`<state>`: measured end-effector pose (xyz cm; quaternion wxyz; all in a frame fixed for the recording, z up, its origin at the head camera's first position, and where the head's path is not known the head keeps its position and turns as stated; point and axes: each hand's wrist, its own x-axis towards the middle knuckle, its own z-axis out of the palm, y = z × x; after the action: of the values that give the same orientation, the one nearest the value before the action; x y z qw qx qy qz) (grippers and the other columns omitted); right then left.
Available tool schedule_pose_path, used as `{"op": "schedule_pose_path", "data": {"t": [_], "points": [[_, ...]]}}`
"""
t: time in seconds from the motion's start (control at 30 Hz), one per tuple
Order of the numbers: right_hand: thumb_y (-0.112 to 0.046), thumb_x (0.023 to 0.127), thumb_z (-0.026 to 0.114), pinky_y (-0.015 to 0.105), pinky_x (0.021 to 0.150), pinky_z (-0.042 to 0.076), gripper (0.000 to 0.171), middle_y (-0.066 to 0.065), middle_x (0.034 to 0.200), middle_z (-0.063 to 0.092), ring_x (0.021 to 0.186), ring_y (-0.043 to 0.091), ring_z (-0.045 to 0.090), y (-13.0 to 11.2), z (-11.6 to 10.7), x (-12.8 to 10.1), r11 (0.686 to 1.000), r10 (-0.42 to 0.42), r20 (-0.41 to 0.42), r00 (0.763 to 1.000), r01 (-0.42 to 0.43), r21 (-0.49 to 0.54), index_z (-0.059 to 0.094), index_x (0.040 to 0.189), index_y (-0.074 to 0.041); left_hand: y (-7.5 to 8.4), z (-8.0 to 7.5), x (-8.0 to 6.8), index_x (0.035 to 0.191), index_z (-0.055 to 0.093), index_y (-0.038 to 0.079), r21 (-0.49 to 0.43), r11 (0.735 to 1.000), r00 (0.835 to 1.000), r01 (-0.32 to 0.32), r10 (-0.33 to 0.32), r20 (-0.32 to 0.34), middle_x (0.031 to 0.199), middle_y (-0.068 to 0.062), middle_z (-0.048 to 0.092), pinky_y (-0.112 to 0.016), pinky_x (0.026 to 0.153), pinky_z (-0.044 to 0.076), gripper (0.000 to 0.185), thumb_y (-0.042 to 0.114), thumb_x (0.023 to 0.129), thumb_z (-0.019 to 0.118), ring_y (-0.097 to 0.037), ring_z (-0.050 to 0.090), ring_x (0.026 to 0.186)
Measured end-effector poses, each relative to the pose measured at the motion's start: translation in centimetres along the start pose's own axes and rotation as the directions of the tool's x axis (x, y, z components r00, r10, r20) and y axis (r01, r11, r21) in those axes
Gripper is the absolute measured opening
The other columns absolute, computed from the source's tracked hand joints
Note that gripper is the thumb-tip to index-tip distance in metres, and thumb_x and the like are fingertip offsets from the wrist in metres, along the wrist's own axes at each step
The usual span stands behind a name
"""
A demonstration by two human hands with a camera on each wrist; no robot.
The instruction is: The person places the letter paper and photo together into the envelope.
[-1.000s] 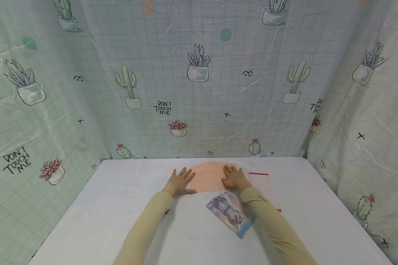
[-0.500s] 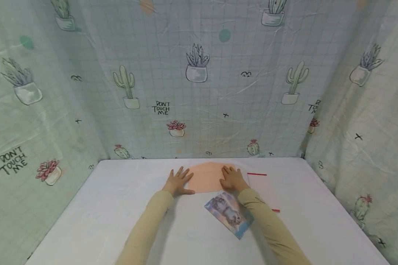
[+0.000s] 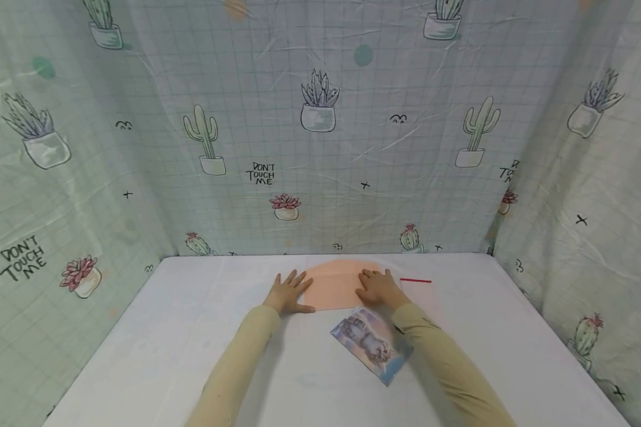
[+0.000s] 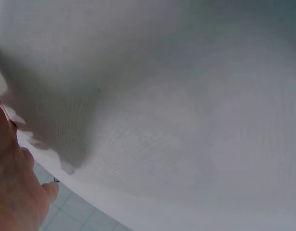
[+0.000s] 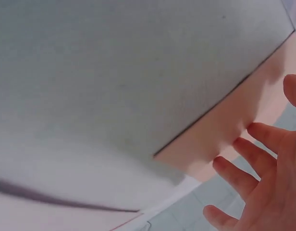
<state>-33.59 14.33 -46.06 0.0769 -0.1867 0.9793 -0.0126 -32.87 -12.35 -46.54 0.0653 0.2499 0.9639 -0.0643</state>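
A peach-orange paper envelope (image 3: 333, 292) lies flat near the table's far edge, its pointed flap apparently spread away from me. My left hand (image 3: 289, 294) rests at its left edge, fingers and thumb spread. On its right part rests my right hand (image 3: 378, 289), with the fingertips touching the paper. The right wrist view shows those fingers (image 5: 244, 159) against the peach paper (image 5: 220, 122). In the left wrist view, only part of the left hand (image 4: 16, 178) appears at the left edge. A glossy picture card (image 3: 371, 344) lies slantwise in front of the envelope.
A pale pinkish sheet with a red strip (image 3: 416, 280) along its far edge lies right of the envelope, partly under my right sleeve (image 3: 443, 350). The white table (image 3: 203, 332) ends at a cactus-print curtain (image 3: 331, 178) behind and at both sides.
Both hands stay in nearly the same place on the envelope. My right forearm has shifted slightly right and now covers the near red strip of the pale sheet.
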Motion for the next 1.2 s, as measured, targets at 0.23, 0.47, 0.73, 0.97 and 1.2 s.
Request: {"op": "schedule_pose_path", "data": {"t": [0.23, 0.47, 0.73, 0.97, 1.2], "points": [[-0.035, 0.091, 0.046, 0.062, 0.099, 0.024, 0.044, 0.012, 0.128, 0.049, 0.119, 0.034, 0.044, 0.4, 0.1, -2.0, 0.991, -0.119, -0.084, 0.989, 0.113, -0.076, 0.049, 0.125, -0.008, -0.2, 0.3, 0.2, 0.143, 0.02, 0.019, 0.018, 1.0, 1.0, -0.016, 0.017, -0.004, 0.151, -0.005, 0.016, -0.06, 0.105, 0.019, 0.085, 0.068, 0.078, 0.042, -0.031, 0.014, 0.138], [-0.034, 0.092, 0.045, 0.055, 0.09, 0.037, 0.034, 0.008, 0.105, 0.063, 0.099, 0.027, 0.055, 1.5, 1.9, -3.8, 0.941, -0.313, -0.359, 0.879, 0.237, -0.241, 0.057, 0.114, -0.01, -0.4, 0.6, 0.5, 0.143, 0.02, 0.02, 0.012, 1.0, 1.0, -0.024, 0.024, -0.001, 0.151, -0.006, 0.016, -0.06, 0.105, 0.019, 0.085, 0.069, 0.077, 0.042, -0.03, 0.014, 0.138], [-0.03, 0.086, 0.055, 0.05, 0.086, 0.042, 0.035, 0.006, 0.1, 0.065, 0.096, 0.024, 0.057, 1.0, 1.4, -6.9, 0.915, -0.368, -0.422, 0.828, 0.241, -0.323, 0.059, 0.113, -0.008, -0.6, 1.0, 0.8, 0.144, 0.018, 0.021, 0.03, 0.999, 1.0, -0.02, 0.02, 0.001, 0.151, -0.004, 0.015, -0.059, 0.106, 0.018, 0.085, 0.07, 0.077, 0.039, -0.029, 0.012, 0.139], [-0.037, 0.085, 0.055, 0.046, 0.087, 0.041, 0.04, 0.003, 0.102, 0.063, 0.097, 0.021, 0.057, 0.2, 1.3, -9.8, 0.931, -0.306, -0.378, 0.874, 0.192, -0.309, 0.057, 0.116, -0.011, -0.3, 0.7, 0.5, 0.143, 0.021, 0.019, 0.0, 1.0, 1.0, -0.024, 0.024, -0.01, 0.15, -0.006, 0.017, -0.06, 0.105, 0.017, 0.085, 0.068, 0.077, 0.043, -0.031, 0.013, 0.138], [-0.04, 0.085, 0.055, 0.045, 0.087, 0.042, 0.044, 0.003, 0.102, 0.063, 0.097, 0.02, 0.058, -0.1, 2.0, -12.2, 0.93, -0.292, -0.358, 0.887, 0.176, -0.323, 0.057, 0.117, -0.01, -0.2, 0.5, 0.3, 0.143, 0.02, 0.019, -0.004, 1.0, 1.0, -0.009, 0.009, 0.009, 0.151, -0.006, 0.015, -0.059, 0.106, 0.016, 0.084, 0.067, 0.078, 0.042, -0.031, 0.011, 0.139]]}}
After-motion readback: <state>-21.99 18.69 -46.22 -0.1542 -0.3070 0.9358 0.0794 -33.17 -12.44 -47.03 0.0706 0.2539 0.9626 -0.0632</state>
